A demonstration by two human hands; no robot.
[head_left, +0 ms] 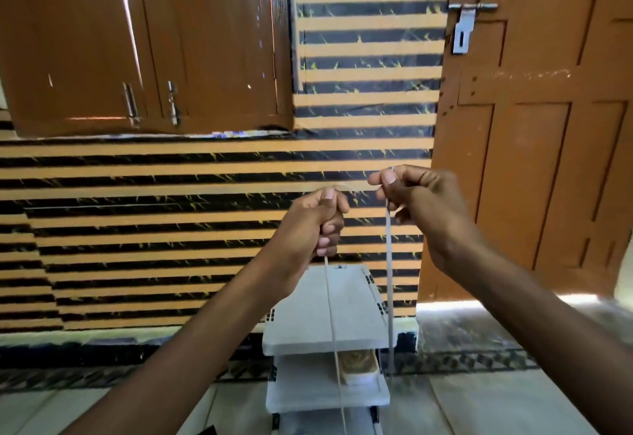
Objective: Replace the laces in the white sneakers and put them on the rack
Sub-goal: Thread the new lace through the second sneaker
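Both of my hands are raised in front of the striped wall, each holding a strand of a white lace. My left hand (pixel 317 225) grips one strand (pixel 333 325) in a fist, and that strand hangs straight down past the frame's bottom edge. My right hand (pixel 416 201) pinches the other strand (pixel 389 280) between thumb and fingers; it drops down beside the rack. A thin loop of lace arcs between the two hands. The white rack (pixel 325 314) stands below, against the wall. No white sneaker is in view.
A tan shoe (pixel 358 364) sits on the rack's second shelf. Brown cupboard doors (pixel 144 44) hang at the upper left. A brown door (pixel 534 126) with a metal latch stands at the right. Pale floor tiles (pixel 479 407) surround the rack.
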